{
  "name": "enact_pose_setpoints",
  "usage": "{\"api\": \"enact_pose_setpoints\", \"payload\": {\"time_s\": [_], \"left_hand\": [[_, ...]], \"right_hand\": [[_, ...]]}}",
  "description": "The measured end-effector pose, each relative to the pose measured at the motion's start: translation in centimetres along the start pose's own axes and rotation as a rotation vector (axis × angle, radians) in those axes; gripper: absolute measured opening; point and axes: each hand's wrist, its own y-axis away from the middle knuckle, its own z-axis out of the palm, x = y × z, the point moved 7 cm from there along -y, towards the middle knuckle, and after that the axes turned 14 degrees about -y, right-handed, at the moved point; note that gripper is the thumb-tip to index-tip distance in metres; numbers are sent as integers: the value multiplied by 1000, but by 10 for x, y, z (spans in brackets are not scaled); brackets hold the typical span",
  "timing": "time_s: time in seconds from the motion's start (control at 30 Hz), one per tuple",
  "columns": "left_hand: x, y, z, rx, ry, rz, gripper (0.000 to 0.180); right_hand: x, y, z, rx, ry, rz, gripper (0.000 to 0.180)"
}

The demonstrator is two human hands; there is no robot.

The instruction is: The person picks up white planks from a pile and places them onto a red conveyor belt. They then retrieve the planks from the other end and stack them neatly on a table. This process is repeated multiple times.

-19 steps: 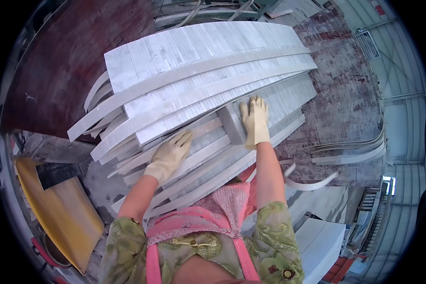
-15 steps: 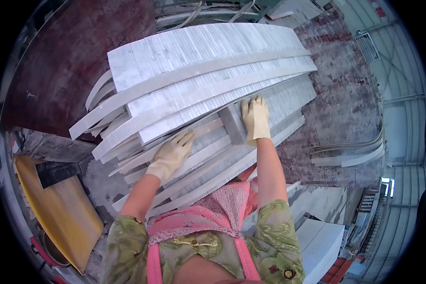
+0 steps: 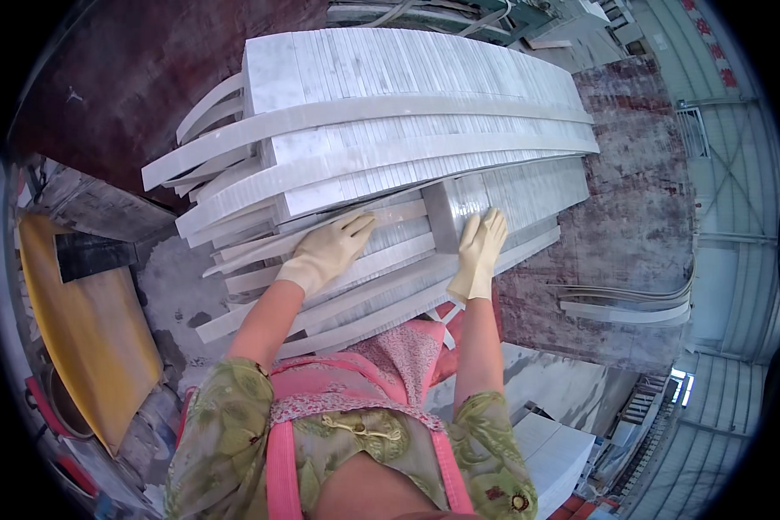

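Observation:
Both hands wear cream rubber gloves. My left hand (image 3: 331, 251) lies on the pale strips at the left of the near row, its fingers stretched out to the right. Over the near edge of a row of thin grey-white marble slabs (image 3: 529, 189) rests my right hand (image 3: 480, 253), fingers extended and thumb a little apart. The row's end slab (image 3: 443, 218) stands on edge just left of that hand. Beneath the near row run several long pale strips (image 3: 381, 259). What lies under my palms is hidden.
A longer row of upright marble slabs (image 3: 407, 74) stands behind, with curved pale strips (image 3: 347, 114) along it. Dark red boards (image 3: 624, 173) lie at the right, with a few curved strips (image 3: 628, 305) on them. A yellow sheet (image 3: 87, 321) leans at the lower left.
My right hand has slid toward me, from the top of the near slabs to their near edge. My left hand stays on the strips. The whole view has turned slightly.

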Motion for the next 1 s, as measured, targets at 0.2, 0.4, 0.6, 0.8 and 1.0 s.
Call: {"api": "enact_pose_setpoints", "payload": {"time_s": [0.2,0.4,0.6,0.8,1.0], "left_hand": [[9,2,-1,91,-36,41,35],[8,6,0,48,-48,12,36],[12,9,5,50,-60,13,37],[12,13,5,38,-65,9,37],[12,15,4,-15,10,-6,37]], "right_hand": [[4,4,-1,19,72,-69,53],[-16,1,-13,-2,-50,-27,52],[1,11,-4,85,93,-88,57],[-6,5,-9,-61,64,-43,60],[0,6,-12,-67,123,-76,61]]}}
